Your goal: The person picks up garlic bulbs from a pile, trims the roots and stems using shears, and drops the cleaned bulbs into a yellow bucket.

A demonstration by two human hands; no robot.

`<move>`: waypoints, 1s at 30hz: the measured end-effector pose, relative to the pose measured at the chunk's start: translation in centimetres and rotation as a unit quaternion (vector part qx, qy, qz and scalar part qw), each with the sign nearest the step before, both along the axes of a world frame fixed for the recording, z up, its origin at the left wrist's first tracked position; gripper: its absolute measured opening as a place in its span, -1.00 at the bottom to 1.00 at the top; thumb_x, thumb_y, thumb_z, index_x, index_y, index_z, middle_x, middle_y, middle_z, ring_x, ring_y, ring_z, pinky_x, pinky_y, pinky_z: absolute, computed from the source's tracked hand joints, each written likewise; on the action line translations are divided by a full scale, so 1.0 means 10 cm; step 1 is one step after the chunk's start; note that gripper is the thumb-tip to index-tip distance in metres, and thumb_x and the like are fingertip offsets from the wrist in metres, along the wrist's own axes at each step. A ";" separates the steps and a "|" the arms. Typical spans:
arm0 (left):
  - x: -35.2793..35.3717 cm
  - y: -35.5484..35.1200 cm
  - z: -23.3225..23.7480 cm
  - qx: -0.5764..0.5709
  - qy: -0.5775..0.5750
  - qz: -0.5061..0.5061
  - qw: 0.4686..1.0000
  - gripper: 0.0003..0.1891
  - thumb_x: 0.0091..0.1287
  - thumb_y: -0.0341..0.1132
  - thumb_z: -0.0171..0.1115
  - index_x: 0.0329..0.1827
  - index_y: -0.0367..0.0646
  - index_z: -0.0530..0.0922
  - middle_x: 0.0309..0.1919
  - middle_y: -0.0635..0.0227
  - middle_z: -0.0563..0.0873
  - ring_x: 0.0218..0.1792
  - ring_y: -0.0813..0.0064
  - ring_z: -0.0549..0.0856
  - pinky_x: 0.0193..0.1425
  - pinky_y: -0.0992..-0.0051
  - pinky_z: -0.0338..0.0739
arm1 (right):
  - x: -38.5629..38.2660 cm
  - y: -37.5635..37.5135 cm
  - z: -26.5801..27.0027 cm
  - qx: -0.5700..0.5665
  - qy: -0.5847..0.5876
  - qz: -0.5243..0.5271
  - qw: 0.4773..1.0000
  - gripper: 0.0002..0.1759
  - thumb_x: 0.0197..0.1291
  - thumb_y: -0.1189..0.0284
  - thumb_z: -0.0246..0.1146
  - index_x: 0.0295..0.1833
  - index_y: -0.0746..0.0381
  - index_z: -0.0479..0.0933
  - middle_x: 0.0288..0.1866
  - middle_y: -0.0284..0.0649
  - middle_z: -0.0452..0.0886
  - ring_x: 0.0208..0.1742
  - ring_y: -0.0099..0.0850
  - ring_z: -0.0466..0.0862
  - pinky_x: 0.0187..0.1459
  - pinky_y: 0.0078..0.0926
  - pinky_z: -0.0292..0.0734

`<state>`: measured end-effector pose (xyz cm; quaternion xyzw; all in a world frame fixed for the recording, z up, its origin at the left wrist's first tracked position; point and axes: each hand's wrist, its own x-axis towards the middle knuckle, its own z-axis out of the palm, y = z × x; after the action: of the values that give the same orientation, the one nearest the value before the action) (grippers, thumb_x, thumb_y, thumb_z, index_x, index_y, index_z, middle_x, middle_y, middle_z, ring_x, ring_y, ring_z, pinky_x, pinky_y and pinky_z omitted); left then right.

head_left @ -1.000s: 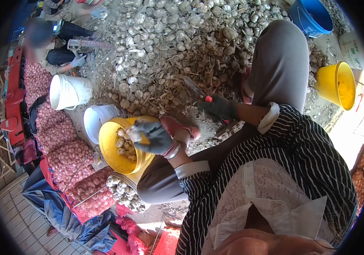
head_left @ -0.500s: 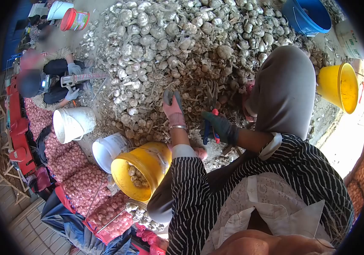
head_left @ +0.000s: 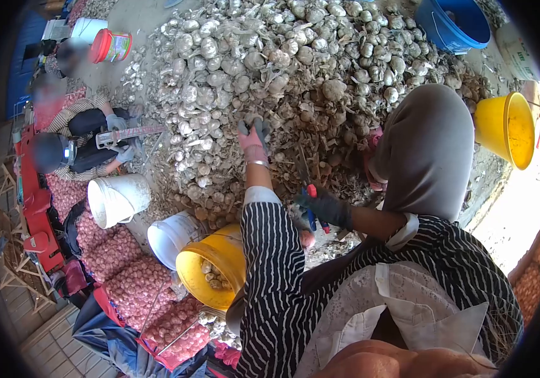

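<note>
My left hand (head_left: pixel 254 137), in a pink and grey glove, reaches to the near part of a big heap of garlic (head_left: pixel 219 79). Its fingers close around a garlic bulb (head_left: pixel 253 118), partly hidden by them. In a dark glove, my right hand (head_left: pixel 330 206) grips shears (head_left: pixel 311 191) with red and blue handles. The blades point away from me over dry stalks and skins, apart from the bulb.
At my left stands a yellow bucket (head_left: pixel 202 285) with some garlic inside, beside white buckets (head_left: pixel 115 198). Net sacks of garlic (head_left: pixel 134 280) line that side. A co-worker (head_left: pixel 84 126) sits far left. A blue bucket (head_left: pixel 449 28) and another yellow bucket (head_left: pixel 503 129) stand right.
My left hand has moved slightly farther out into the heap and now has a bulb at its fingers. My right hand has shifted slightly toward me with the shears.
</note>
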<state>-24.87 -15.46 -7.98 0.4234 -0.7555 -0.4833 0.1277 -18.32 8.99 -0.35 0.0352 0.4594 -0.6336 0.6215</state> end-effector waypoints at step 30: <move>2.43 1.76 0.98 -0.105 -0.077 0.068 0.989 -0.55 -0.02 -0.28 0.46 -0.05 -0.22 0.58 -0.21 0.13 0.73 -0.15 0.20 0.72 -0.03 0.36 0.58 | 0.03 0.44 0.15 0.050 0.735 0.458 0.498 -0.73 -0.10 0.35 0.25 -0.23 0.20 0.59 -0.43 -0.10 0.64 -0.38 -0.14 0.68 -0.35 -0.12 0.53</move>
<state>-0.54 2.09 1.80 0.4942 -0.7787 -0.3578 0.1459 -18.04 13.42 1.19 -0.6276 0.7330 -0.0334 0.2602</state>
